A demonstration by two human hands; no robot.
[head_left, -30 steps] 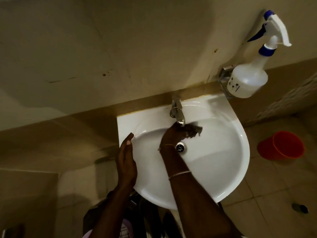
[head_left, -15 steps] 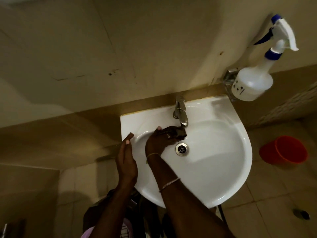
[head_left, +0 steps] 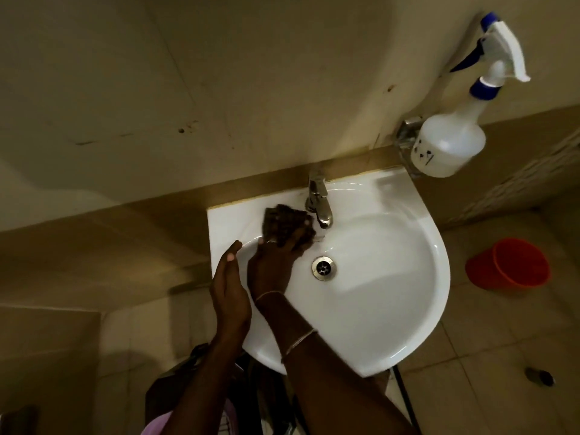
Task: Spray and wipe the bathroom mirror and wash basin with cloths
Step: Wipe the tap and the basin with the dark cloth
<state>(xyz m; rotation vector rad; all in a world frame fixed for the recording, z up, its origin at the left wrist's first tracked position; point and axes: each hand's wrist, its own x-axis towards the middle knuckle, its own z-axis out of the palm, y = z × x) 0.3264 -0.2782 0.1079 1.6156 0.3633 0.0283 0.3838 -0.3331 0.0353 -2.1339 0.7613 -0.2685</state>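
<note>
Two hands: right hand (head_left: 272, 265) presses cloth (head_left: 287, 224) on basin (head_left: 392, 309)

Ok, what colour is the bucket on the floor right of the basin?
Orange-red, plain inside and out. The bucket shows clearly in the head view, the only one.

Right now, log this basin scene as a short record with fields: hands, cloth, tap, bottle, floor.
right hand: presses the dark cloth on the wash basin, left of the tap
left hand: open, resting on the basin's left rim
tap: at the back of the basin; running water cannot be told
spray bottle: white, blue trigger, on a holder at the wall, right of the basin
floor: orange bucket to the right
</note>
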